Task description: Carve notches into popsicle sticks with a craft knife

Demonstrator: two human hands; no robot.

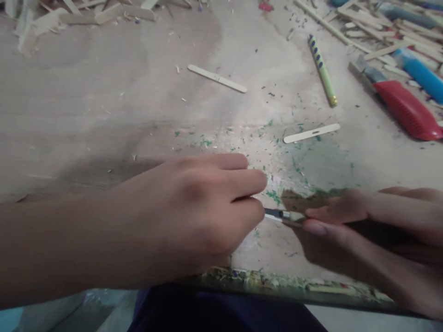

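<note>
Fingers of my left hand (pixel 204 207): curled together, tips hidden; I can't tell what they grip, but the tool runs in beneath them, so I'm probably steadying that end.
Lone stick (pixel 217 79): flat beyond that hand, out of the way.
Slim tool (pixel 285 215): between my hands — dark shaft, silver collar, pale tail.
Marked stick (pixel 311 133): farther out than the tool, a dark mark midway along it.
Green pencil (pixel 323 71): behind that stick, likely parked within reach.
Right hand (pixel 374 226): thumb and forefinger clamped on the tool's pale tail — a pinch for fine control, I'd judge.
Red cutter (pixel 408 108): metal end pointing back and left, handle to my right, handy for picking up; a blue handle (pixel 420 74) lies behind.
Table (pixel 104 92): wooden, green shavings (pixel 273 196) scattered near my fingers, debris along the near edge; scrap wood (pixel 110 16) back left, piled sticks (pixel 374 27) back right.
Room: dim; dark cloth (pixel 221 309) over my lap, the rest below too unclear to name.
</note>
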